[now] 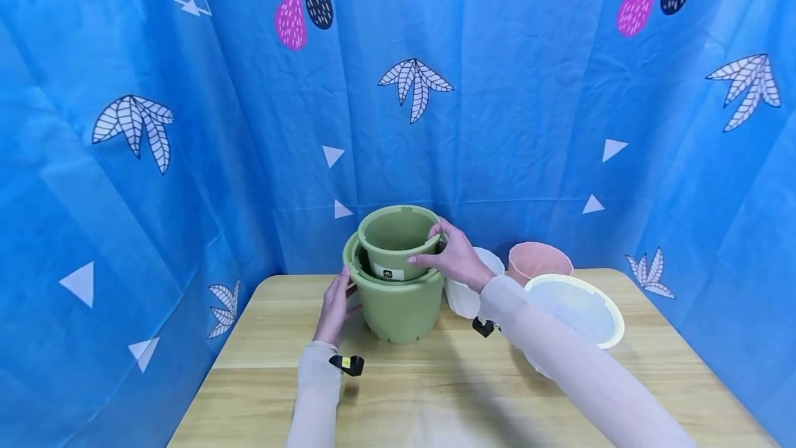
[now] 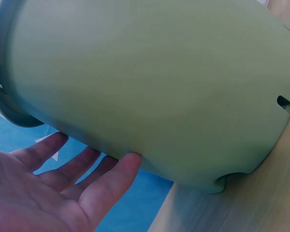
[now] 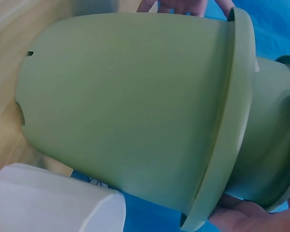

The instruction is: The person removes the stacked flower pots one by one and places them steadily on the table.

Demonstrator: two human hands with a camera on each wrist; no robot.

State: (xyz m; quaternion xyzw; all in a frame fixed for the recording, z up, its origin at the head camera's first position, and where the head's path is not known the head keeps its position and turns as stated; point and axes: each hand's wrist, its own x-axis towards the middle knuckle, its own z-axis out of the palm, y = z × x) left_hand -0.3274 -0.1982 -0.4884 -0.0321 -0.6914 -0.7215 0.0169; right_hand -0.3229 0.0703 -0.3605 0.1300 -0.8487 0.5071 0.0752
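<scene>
A large green plant pot (image 1: pixel 401 313) stands upright on the wooden table. A smaller green plant pot (image 1: pixel 410 265), with a white label low on its side, sits partly inside the large pot's mouth, its rim well above the larger rim. My right hand (image 1: pixel 457 254) grips the small pot at its right side, thumb in front and fingers over the rim. On the left side of the large pot, my left hand (image 1: pixel 334 306) rests with spread fingers. In the left wrist view those fingertips (image 2: pixel 132 159) touch the pot's outer wall without wrapping round it.
To the right of the green pots stand a white pot (image 1: pixel 461 298) and a pink pot (image 1: pixel 539 259). A wide white container with a pale yellow rim (image 1: pixel 616 313) lies farther right, partly behind my right forearm. A blue patterned curtain (image 1: pixel 404 157) hangs behind the table (image 1: pixel 249 379).
</scene>
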